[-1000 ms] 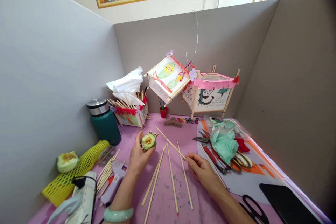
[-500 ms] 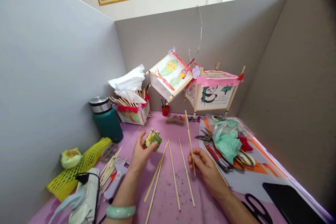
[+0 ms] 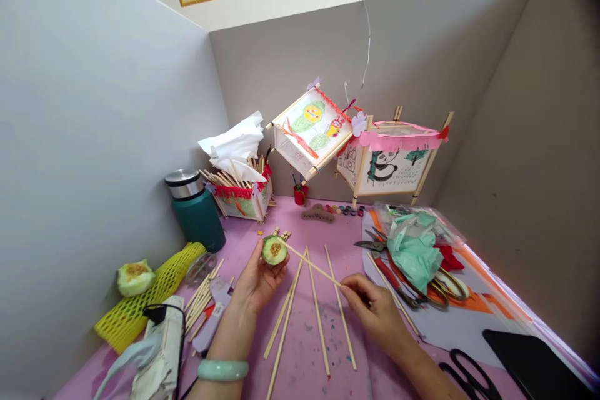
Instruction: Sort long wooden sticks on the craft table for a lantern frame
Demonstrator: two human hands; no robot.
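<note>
In my left hand (image 3: 255,284) is a cut piece of green-skinned melon (image 3: 274,251), its pale flesh and yellow seedy core turned towards me. My right hand (image 3: 375,306) pinches a thin wooden stick (image 3: 313,267) near its lower end. The stick slants up to the left, and its far tip is at the melon's right edge; whether it touches, I cannot tell. Several more sticks (image 3: 319,312) lie on the pink tabletop (image 3: 379,356) between my hands. Another piece of melon (image 3: 135,278) sits at the left by a yellow foam net (image 3: 124,325).
A teal bottle (image 3: 197,215) and a paper box of sticks (image 3: 244,203) stand at back left. Two paper lanterns (image 3: 312,128) are behind. Pliers (image 3: 394,278), scissors (image 3: 469,375) and a black phone-like slab (image 3: 534,362) lie right. A glue gun (image 3: 213,319) is beside my left forearm.
My right hand has tilted the stick from nearly upright to slanting left, bringing its tip to the melon. My left hand has turned the melon so its cut face points towards me.
</note>
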